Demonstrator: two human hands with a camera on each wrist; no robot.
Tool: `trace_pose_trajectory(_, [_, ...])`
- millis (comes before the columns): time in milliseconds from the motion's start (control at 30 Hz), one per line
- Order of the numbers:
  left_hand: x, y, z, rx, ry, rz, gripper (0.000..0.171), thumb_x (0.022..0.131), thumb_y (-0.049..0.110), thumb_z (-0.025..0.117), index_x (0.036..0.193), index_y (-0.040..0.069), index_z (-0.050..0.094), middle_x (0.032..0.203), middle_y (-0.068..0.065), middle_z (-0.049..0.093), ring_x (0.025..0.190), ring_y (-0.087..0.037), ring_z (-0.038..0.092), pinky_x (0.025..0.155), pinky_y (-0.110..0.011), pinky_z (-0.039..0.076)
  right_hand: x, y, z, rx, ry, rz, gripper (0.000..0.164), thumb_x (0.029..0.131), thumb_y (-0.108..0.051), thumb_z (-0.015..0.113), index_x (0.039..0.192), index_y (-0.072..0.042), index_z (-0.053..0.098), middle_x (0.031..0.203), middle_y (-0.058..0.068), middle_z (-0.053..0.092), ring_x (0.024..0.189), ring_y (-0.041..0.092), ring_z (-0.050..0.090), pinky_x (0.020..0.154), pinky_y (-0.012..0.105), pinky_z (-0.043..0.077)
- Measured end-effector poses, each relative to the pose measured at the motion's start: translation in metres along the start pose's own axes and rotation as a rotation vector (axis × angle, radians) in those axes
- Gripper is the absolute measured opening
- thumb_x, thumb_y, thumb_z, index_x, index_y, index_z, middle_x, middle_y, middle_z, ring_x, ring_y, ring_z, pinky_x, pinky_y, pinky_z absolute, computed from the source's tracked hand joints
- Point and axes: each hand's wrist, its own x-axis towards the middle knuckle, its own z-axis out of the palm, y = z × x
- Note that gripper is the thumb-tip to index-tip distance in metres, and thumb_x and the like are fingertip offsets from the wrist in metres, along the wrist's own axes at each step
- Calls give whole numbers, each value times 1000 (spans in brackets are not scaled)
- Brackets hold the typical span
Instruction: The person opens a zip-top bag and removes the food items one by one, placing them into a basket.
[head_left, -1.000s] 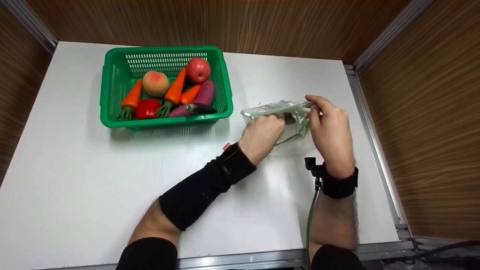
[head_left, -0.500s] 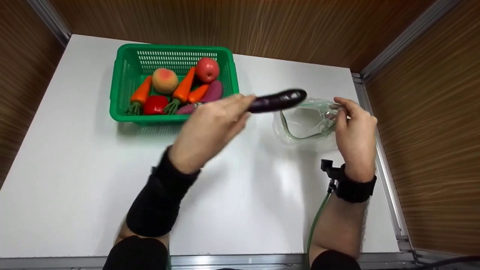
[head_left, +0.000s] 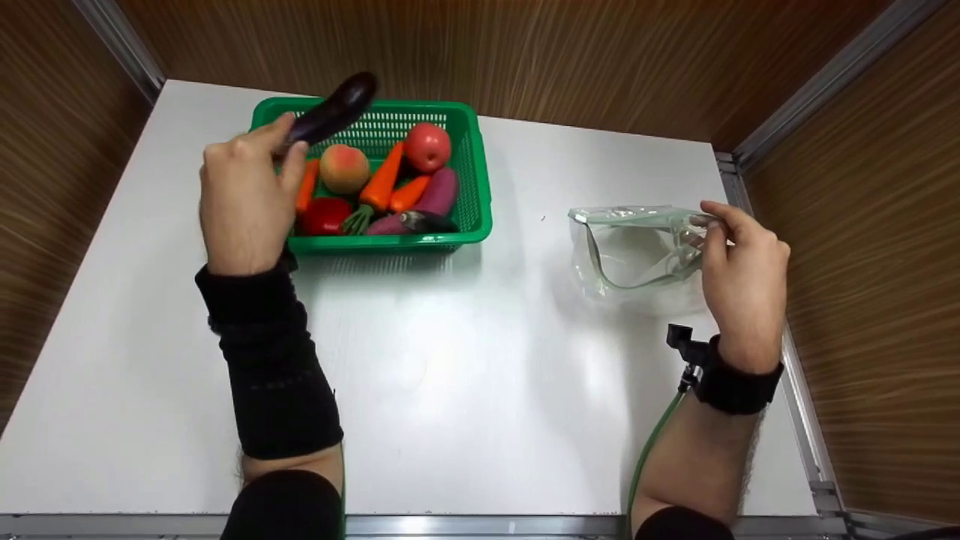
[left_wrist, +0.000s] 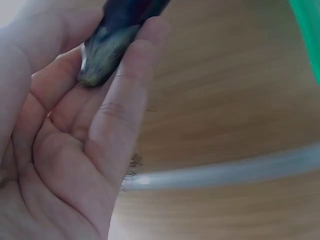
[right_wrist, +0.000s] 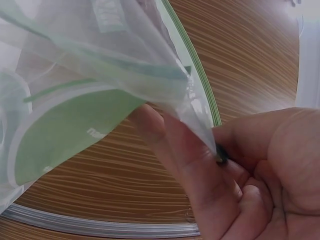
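Observation:
My left hand [head_left: 247, 195] pinches a dark purple eggplant [head_left: 337, 109] by its stem end, over the left part of the green basket [head_left: 480, 195]. In the left wrist view the eggplant's greenish cap [left_wrist: 102, 55] sits between thumb and fingers. At the right, my right hand [head_left: 746, 277] pinches the corner of a clear zip bag [head_left: 637, 262], whose green-edged mouth gapes. The right wrist view shows the bag's corner [right_wrist: 195, 105] between thumb and fingers, and a green printed patch [right_wrist: 75, 125] on its side.
In the basket lie a peach [head_left: 344, 169], a red apple-like fruit [head_left: 427, 147], a red round item [head_left: 325, 216], several carrots [head_left: 384, 176] and purple items [head_left: 440, 192]. Wooden walls [head_left: 525, 60] enclose the back and sides of the white table [head_left: 450, 390].
My left hand came out of the bag with the eggplant and moved left to above the basket. The right hand keeps hold of the bag, appearing farther right in view.

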Motion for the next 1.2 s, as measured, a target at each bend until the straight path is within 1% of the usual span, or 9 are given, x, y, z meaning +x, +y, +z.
trace_pose_trajectory(167, [14,-25,6,101,-19,-158,40,117,16,69,154,1,74,148,-31,77,139,-52,77,119,-64,63,1,0,-1,-6,1,3,41,120,-11,54,149,-14,82,136,10,88,77,-4,55,62,14,36])
trace_pose_trajectory(333, [25,-43,12,150,-72,-234,36,116,11,66,145,-3,79,145,-33,78,136,-58,76,117,-70,63,0,0,-1,-6,3,20,41,120,-12,54,150,-15,82,134,7,89,91,-13,60,72,13,41])
trace_pose_trajectory(400, [28,-48,16,159,-97,-255,35,115,10,65,143,-3,80,144,-34,78,133,-59,76,115,-72,63,0,1,-2,-2,4,21,41,120,-11,54,150,-15,82,134,8,89,92,-15,60,71,13,41])
trace_pose_trajectory(667, [34,-59,29,129,-174,-275,39,114,6,60,147,-2,79,148,-35,76,130,-59,75,108,-74,65,-1,1,-2,27,3,1,41,119,-9,53,149,-10,81,133,14,89,72,-16,55,62,13,36])
trace_pose_trajectory(867, [37,-63,32,115,-208,-271,40,113,6,59,147,0,80,147,-35,77,128,-57,75,110,-74,63,4,1,10,119,41,9,38,121,-11,56,148,-11,81,133,13,89,87,-21,68,71,8,48])
trace_pose_trajectory(933, [37,-64,32,114,-220,-269,40,114,5,58,147,0,79,147,-35,76,128,-56,75,112,-73,63,8,0,19,155,89,-5,36,121,-11,57,147,-10,82,135,12,88,100,-14,76,79,7,51])
trace_pose_trajectory(1033, [37,-67,32,117,-246,-272,40,115,6,58,149,-1,78,147,-35,76,128,-54,73,114,-72,61,15,-1,34,196,128,-35,34,121,-9,59,145,-8,82,138,12,87,114,9,84,84,6,53])
trace_pose_trajectory(1133, [37,-68,30,115,-266,-272,40,116,7,60,152,-2,76,150,-34,75,132,-53,73,117,-71,61,18,-2,47,232,81,-61,33,121,-9,60,146,-4,80,140,14,86,121,28,85,86,6,57])
trace_pose_trajectory(1200, [37,-68,29,111,-278,-272,42,116,8,60,156,-3,72,155,-34,72,138,-55,73,120,-71,60,19,-3,54,259,25,-64,32,121,-10,61,147,-3,79,140,15,86,122,32,86,87,5,59])
